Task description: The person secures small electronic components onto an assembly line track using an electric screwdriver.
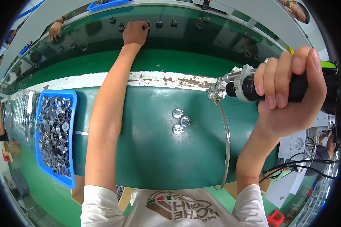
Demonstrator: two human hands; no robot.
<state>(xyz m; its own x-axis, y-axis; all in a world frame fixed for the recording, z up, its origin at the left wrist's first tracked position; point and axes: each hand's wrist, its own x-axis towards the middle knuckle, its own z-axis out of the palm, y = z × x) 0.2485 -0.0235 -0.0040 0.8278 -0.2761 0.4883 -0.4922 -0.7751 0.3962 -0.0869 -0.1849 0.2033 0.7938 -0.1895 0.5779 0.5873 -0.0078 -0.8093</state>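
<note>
Black hand tool | toward far right of desk | right hand wrapped round barrel | probably stiff, fairly heavy; grip barrel, clear of metal nose | left hand beyond desk, fingers curled near small round part; pinch cannot be told

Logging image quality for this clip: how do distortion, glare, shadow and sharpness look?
Head view: strong fisheye bend, the dark belt arching and the corners falling to black; head view: bright glints on the clear plastic, reflections in the belt; head view: soft shadows on the green mat; head view: the right hand looms large yet fairly sharp, while rim details are hard to make out.
</note>
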